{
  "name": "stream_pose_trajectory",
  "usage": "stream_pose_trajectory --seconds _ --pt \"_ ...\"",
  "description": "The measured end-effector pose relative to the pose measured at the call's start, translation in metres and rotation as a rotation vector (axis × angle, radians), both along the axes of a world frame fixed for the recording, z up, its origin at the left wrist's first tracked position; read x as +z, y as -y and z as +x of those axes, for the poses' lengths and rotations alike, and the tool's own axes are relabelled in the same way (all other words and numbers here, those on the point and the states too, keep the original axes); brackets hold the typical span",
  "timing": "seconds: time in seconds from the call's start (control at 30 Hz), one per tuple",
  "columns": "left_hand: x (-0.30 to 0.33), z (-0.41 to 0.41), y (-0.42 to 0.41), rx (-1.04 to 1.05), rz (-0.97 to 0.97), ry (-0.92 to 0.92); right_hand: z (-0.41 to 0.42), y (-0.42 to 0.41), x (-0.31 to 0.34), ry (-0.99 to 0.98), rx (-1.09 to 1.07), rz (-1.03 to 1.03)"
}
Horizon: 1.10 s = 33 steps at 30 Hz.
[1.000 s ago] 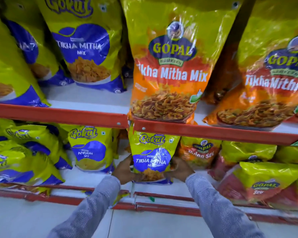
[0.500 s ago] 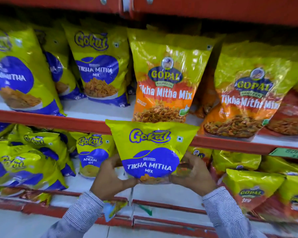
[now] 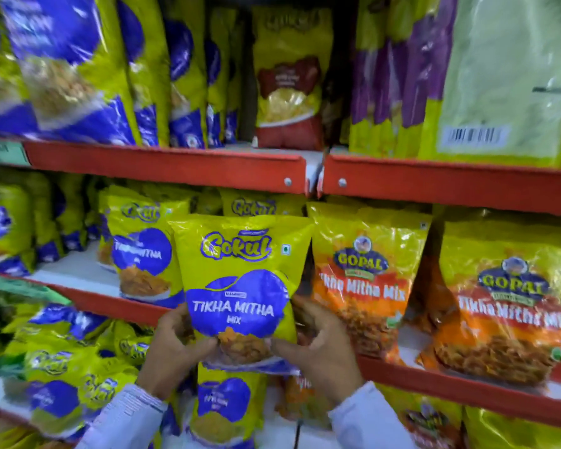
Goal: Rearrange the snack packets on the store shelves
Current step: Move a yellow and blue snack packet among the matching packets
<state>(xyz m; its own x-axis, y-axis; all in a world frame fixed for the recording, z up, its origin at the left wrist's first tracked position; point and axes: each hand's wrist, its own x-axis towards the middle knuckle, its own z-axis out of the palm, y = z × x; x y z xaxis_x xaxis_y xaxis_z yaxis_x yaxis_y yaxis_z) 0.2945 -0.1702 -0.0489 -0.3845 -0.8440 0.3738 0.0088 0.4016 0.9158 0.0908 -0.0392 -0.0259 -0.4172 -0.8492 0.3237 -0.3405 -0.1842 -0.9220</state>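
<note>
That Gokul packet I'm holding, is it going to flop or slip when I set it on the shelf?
The Gokul packet looks puffed and stands fairly upright from the grip of both hands at its base, so probably only slightly floppy. Its glossy film suggests it could slip. It is likely light and apt to tip.

Bright, even light falls on the shelves, and glare streaks the glossy Gopal packets at right. The Gokul Tikha Mitha packet at centre is sharpest. Motion blur smears the upper left packets, and the red shelf edges bow toward the frame's edges.
</note>
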Motion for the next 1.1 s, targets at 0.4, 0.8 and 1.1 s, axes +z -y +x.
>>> stream_pose_trajectory --seconds 0.4,0.8,1.1 --pt "0.023 -0.046 0.094 -0.050 0.069 0.011 0.003 0.083 0.010 -0.105 -0.178 0.103" --pt "0.112 -0.076 0.101 0.447 -1.004 0.275 0.010 0.113 0.101 -1.100 -0.730 -0.117" --pt "0.136 -0.085 0.118 0.417 -0.989 0.363 -0.010 0.127 0.121 -1.233 -0.792 -0.060"
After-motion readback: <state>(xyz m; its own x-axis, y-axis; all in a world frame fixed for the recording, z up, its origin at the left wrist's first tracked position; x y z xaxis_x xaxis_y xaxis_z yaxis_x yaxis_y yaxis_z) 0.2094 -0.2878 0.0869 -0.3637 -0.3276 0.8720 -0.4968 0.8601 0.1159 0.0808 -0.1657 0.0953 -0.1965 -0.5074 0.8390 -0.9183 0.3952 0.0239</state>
